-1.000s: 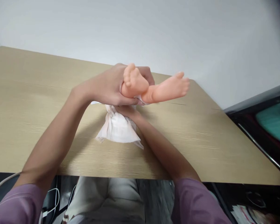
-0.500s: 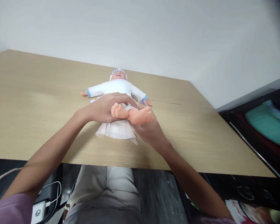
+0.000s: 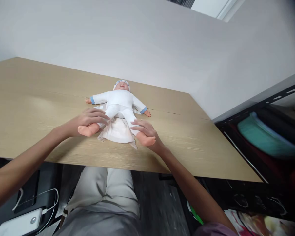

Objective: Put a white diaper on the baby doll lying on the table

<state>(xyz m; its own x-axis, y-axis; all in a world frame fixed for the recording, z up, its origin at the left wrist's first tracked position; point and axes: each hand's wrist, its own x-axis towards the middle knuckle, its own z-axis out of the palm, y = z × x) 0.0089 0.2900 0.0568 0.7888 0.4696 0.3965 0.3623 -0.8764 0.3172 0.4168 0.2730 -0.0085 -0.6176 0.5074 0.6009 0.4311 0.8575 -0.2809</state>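
A baby doll in a white suit with blue cuffs and a printed headband lies on its back on the wooden table, head toward the wall. Its legs are spread apart. My left hand is wrapped over the lower leg at the left, just above the bare foot. Around the other lower leg, my right hand has its fingers curled over the white fabric. A pale cloth diaper lies spread under the doll's bottom, its front part flat on the table between the legs.
A white power bank with a cable rests on a black seat at the lower left. Right of the table stands a dark rack holding a teal item. A pale wall rises behind the table.
The doll's feet were close together and raised between my hands. Now its legs are lowered and parted, with my hands moved outward along with them. The view has tilted somewhat.
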